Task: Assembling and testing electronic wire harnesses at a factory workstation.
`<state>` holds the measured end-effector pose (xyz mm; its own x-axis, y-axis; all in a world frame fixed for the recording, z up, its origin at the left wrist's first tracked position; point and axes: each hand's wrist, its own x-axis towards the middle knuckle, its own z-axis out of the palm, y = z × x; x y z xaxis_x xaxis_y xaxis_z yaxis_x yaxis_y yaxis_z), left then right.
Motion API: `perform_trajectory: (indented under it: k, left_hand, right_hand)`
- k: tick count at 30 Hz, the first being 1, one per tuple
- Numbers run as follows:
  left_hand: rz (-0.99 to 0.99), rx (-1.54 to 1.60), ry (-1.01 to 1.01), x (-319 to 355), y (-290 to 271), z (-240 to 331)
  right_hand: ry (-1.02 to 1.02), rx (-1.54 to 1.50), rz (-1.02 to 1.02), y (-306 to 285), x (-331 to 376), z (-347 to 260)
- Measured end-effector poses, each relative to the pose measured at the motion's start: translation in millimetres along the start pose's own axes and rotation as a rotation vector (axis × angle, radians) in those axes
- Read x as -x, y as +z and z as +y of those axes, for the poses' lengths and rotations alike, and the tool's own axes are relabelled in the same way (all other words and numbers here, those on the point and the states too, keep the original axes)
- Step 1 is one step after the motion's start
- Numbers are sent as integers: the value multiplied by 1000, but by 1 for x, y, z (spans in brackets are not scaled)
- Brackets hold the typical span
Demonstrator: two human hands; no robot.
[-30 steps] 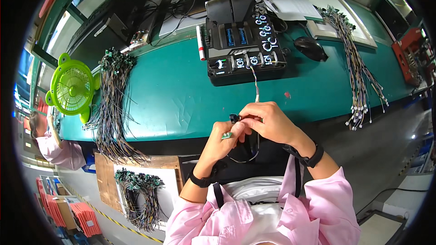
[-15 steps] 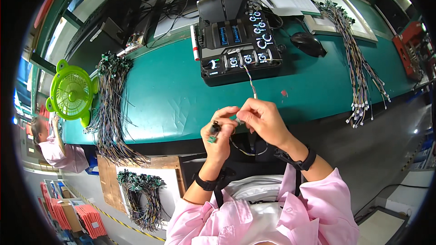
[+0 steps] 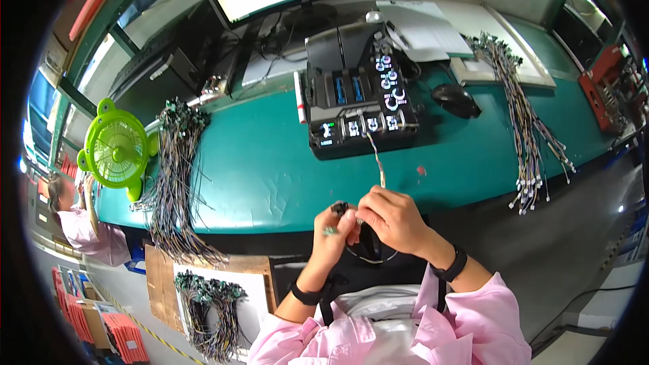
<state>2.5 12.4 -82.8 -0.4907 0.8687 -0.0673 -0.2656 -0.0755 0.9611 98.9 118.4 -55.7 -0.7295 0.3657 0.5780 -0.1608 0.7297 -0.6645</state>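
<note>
Head view: left hand (image 3: 329, 242), fingers holding a small green board (image 3: 330, 231) and black part (image 3: 339, 209), by the near edge of the surface (image 3: 270, 169); right hand (image 3: 397, 223), fingers pinched together, contents unclear. Apparently fine connector work, next calling for steady alignment.

A small green circuit board (image 3: 330, 231), slightly blurred, juts from the left hand (image 3: 328, 246), its pose too indistinct to read. Just above it, a small black component (image 3: 340, 209) pokes up at the fingers. A thin wire loop (image 3: 372, 262) droops below both hands. The twisted multicoloured test lead (image 3: 377, 155) (whitish toward its near end) slopes down to the right hand (image 3: 394, 222), where its tip is hidden.
</note>
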Motion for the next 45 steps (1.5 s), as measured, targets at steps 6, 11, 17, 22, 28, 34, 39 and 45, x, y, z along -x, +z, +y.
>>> perform_trajectory:
  k: [6, 11, 17, 22, 28, 34, 39, 45]
  left_hand:
    - [220, -718, 705, 4, 9, 3]
    - [80, 7, 140, 9, 6, 4]
    - [-113, 436, -158, 5, -8, 7]
    - [71, -364, 555, 7, 5, 9]
    - [173, -542, 496, 10, -3, -5]
    - [-61, 520, -195, 13, -3, 3]
    - [254, -805, 1006, 4, 6, -2]
    - [7, 112, -101, 7, -4, 2]
  right_hand:
    - [52, 14, -107, -5, 1, -4]
    - [49, -18, -134, 2, 6, -6]
    - [-140, 41, -89, 5, 0, -7]
    - [133, -8, -264, 0, 5, -8]
    - [268, 12, -296, 6, 3, -8]
    - [-150, 112, 33, 14, -3, -11]
    - [430, -128, -428, 1, 4, -9]
    - [33, 23, -133, 13, 1, -2]
